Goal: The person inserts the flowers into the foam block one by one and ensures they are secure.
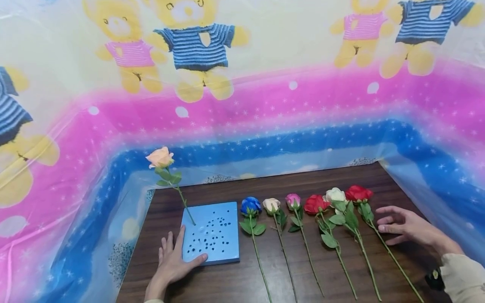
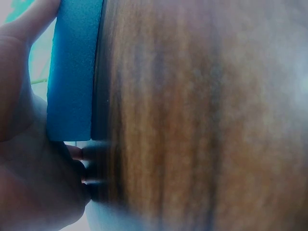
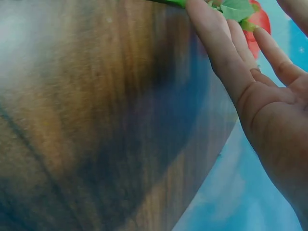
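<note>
Left hand (image 1: 175, 259), spread, touches one blue block (image 1: 217, 252) bearing one peach rose (image 1: 161, 158); right hand (image 1: 411, 225), fingers apart, beside six roses (image 1: 316, 204)

Left hand (image 1: 172, 259), one: lay low at the left of the head view, fingers extended and parted, thumb stretched inward. Right hand (image 1: 409, 227), one: was held farther right, fingers relaxed, slightly bent, pointing inward, palm visible at its wrist view.
</note>
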`<state>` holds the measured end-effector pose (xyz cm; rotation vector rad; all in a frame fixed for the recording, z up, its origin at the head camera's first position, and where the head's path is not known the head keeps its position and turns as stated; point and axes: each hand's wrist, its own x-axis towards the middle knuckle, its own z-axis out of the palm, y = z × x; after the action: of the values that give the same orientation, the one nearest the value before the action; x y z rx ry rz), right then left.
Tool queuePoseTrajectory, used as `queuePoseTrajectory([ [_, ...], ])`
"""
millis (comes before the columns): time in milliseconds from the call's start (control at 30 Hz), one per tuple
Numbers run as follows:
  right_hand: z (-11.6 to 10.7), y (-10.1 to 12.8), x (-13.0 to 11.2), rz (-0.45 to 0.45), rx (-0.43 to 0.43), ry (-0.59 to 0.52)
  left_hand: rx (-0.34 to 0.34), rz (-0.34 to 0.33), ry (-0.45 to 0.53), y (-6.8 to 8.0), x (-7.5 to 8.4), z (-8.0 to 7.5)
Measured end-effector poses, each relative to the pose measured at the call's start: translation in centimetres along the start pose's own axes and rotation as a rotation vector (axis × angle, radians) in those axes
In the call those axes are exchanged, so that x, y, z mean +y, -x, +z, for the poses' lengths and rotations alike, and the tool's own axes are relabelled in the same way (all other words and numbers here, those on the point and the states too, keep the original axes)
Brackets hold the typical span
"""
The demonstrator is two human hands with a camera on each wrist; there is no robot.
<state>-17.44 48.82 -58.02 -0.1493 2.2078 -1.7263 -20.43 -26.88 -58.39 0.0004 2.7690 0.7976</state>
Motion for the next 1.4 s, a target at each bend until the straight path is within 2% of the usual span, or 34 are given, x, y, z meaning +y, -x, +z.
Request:
queuePoseTrajectory([
  [400, 0.4, 0.2, 2.0, 0.032, -0.005, 0.092, -0.004, 0.000, 0.013, 0.3, 0.4, -0.2],
  [500, 0.6, 0.1, 2.6, 0.012, 0.007, 0.158, -0.004, -0.001, 0.011, 0.3, 0.5, -0.2],
  [667, 1.3, 0.0, 3.5, -0.017, 0.074, 0.310, -0.001, 0.004, 0.007, 0.2, 0.5, -0.2],
  [800, 1.6, -0.2, 3.8, -0.030, 0.106, 0.360, -0.005, 0.002, 0.005, 0.2, 0.5, -0.2],
  [900, 1.8, -0.2, 3.7, -0.019, 0.108, 0.351, -0.008, -0.002, 0.003, 0.1, 0.3, -0.1],
  [1133, 1.6, -0.4, 3.1, 0.025, 0.073, 0.281, 0.032, 0.014, 0.036, 0.1, -0.2, 0.2],
  [1400, 1.4, -0.2, 2.9, 0.025, 0.034, 0.195, -0.017, -0.009, 0.011, 0.1, 0.3, -0.2],
])
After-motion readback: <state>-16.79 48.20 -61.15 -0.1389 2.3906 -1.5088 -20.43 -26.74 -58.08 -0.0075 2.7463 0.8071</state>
